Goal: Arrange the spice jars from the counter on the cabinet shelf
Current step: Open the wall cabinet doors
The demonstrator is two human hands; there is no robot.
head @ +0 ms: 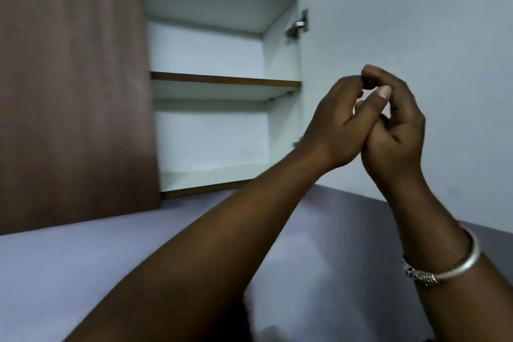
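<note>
The wall cabinet stands open above me, and its white middle shelf (224, 83) with a brown front edge is bare. The bottom shelf (205, 175) is bare too. No spice jar and no counter appear in the head view. My left hand (336, 128) and my right hand (397, 130) are raised together to the right of the cabinet opening, in front of the open door. The palms touch and the fingers are loosely curled against each other. Neither hand holds anything. A silver bracelet (455, 266) sits on my right wrist.
The open white cabinet door (402, 22) swings out on the right, hung on a metal hinge (298, 25). A closed brown door (72, 86) covers the cabinet's left half. Pale wall runs below the cabinet.
</note>
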